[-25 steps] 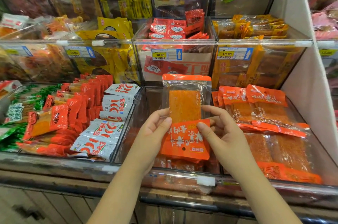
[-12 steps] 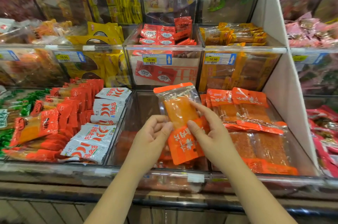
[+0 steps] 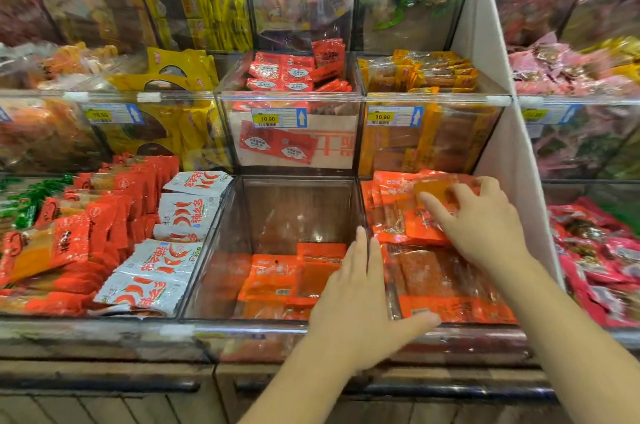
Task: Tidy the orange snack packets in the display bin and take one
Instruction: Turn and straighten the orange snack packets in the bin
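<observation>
Now the left hand (image 3: 356,295) hovers palm down, fingers straight and thumb splayed, holding nothing, over the divider between 2 clear plastic display bins. The right hand (image 3: 485,226) lies on the leaning stack of orange snack packets (image 3: 394,209) at the back of the right clear bin (image 3: 485,330), fingers spread across the top packet; whether it grips that packet cannot be told. Flat orange packets (image 3: 433,271) lie in front, and loose orange packets (image 3: 273,278) sit low in the middle clear bin (image 3: 294,209).
</observation>
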